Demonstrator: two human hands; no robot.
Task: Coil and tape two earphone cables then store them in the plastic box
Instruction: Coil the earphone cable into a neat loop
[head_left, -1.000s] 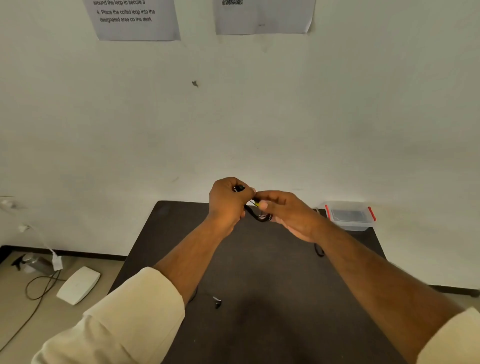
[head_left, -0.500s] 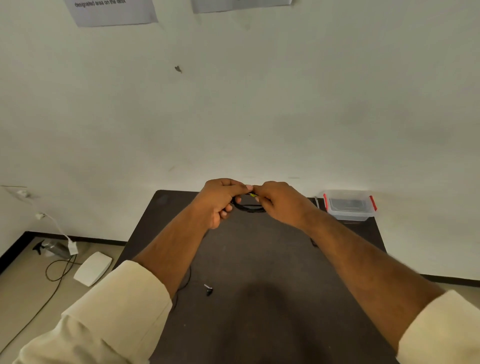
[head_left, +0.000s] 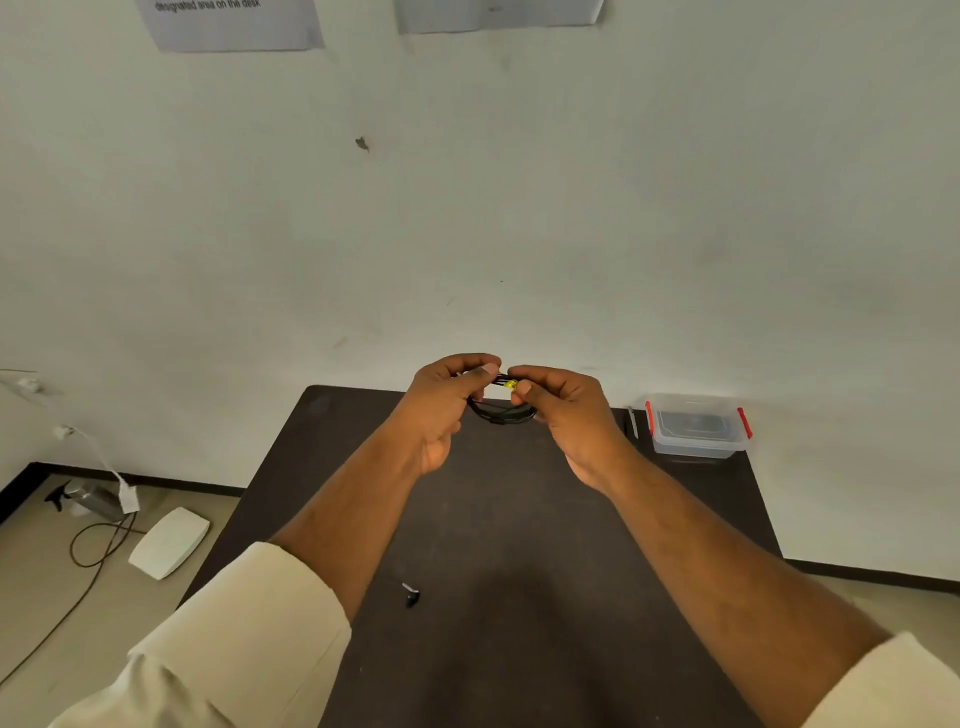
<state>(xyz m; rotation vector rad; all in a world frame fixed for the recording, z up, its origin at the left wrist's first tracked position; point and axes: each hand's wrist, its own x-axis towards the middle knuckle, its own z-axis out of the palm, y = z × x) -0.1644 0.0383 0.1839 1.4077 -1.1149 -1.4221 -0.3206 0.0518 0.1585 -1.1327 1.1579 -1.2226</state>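
The coiled black cable (head_left: 503, 413) shows only as its lower arc; the top of the loop is buried between the left hand (head_left: 445, 402) and right hand (head_left: 561, 410), whose fingertips cover all but a speck of the yellow tape (head_left: 511, 384). Two sheets of paper (head_left: 231, 23) on the wall are cut off by the top edge (one blurred line of print remains). The plastic box (head_left: 696, 425) is too hazy to see inside. Near the left forearm a small black piece (head_left: 410, 595) lies on the table (head_left: 519, 649), too tiny to identify.

head cam | single view | worn high, faces forward and down | counter (head_left: 519, 519) near below | wall (head_left: 571, 208) far ahead
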